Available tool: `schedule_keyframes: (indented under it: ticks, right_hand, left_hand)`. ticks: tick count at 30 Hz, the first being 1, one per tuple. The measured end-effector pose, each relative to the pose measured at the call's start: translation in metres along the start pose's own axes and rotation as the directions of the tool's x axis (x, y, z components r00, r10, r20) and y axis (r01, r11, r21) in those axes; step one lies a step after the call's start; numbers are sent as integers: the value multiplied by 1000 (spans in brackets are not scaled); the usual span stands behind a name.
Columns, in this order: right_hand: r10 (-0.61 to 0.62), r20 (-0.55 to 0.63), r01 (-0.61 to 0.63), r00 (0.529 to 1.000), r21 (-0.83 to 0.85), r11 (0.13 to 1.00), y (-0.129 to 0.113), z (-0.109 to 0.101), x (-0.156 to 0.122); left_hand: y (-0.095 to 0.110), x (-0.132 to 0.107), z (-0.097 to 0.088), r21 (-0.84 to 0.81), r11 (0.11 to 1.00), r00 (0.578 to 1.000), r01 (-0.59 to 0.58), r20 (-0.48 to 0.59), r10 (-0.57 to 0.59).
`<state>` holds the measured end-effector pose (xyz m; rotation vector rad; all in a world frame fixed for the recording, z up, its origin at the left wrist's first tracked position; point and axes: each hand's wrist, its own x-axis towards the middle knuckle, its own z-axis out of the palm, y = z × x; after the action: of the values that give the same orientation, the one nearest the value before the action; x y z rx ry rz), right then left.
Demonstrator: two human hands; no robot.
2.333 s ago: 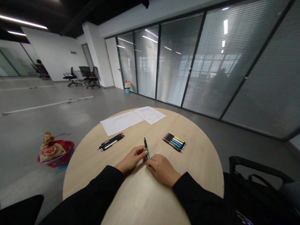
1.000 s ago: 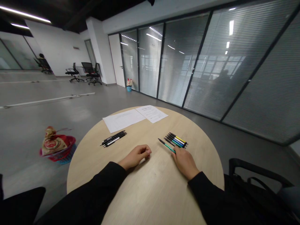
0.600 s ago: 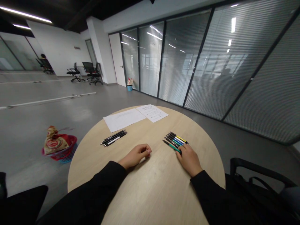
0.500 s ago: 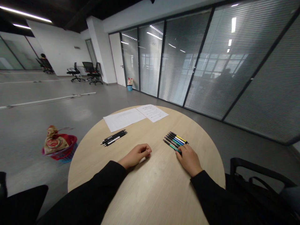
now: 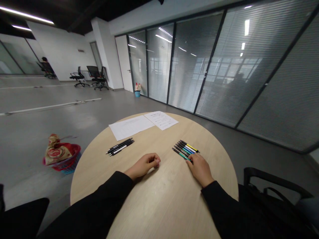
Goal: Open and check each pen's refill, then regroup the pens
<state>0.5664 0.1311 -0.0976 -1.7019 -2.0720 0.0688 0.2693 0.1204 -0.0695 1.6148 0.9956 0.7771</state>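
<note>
Several coloured pens [image 5: 181, 148] lie side by side in a slanted row on the right of the round wooden table [image 5: 159, 202]. My right hand [image 5: 200, 168] rests at their near ends, its fingers bent and the thumb against the end of the nearest one, a green pen [image 5: 184, 156]. The fingers hide part of the pen ends. My left hand [image 5: 144, 166] lies on its side near the table's middle, fingers curled in with nothing visible in them. Farther left is a small bunch of black pens [image 5: 120, 146], one with a white part.
Two printed sheets of paper [image 5: 133, 126] lie at the table's far edge. A basket [image 5: 63, 162] with a bag in it stands on the floor to the left. Black chairs [image 5: 276, 181] flank the table; a blinds-covered glass partition [image 5: 194, 66] runs behind.
The view has shifted very slightly. My right hand stays at the near ends of the coloured pens with hardly any movement; my left hand keeps its place.
</note>
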Motion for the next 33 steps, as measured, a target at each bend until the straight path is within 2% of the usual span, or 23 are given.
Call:
schedule_keyframes:
  ticks: [13,22,28,31,33]
  right_hand:
    - [0,-5,0,1000,-7,1000,-2,-1,0]
    - [-15,2,15,1000,28,1000,2,4,3]
    - [-33,-65,37,997,58,998,1,2,1]
    - [-65,-96,75,993,108,991,3,-4,2]
    - [-123,-83,137,989,194,971,7,-13,5]
  left_hand:
    - [2,-1,1,56,998,1000,-3,-13,4]
    - [4,-1,0,29,1000,1000,-1,-21,2]
    - [7,-2,3,35,999,1000,-1,-24,2]
    - [8,-3,1,111,994,998,-18,-53,24]
    - [8,-5,-8,273,962,988,-25,-137,64]
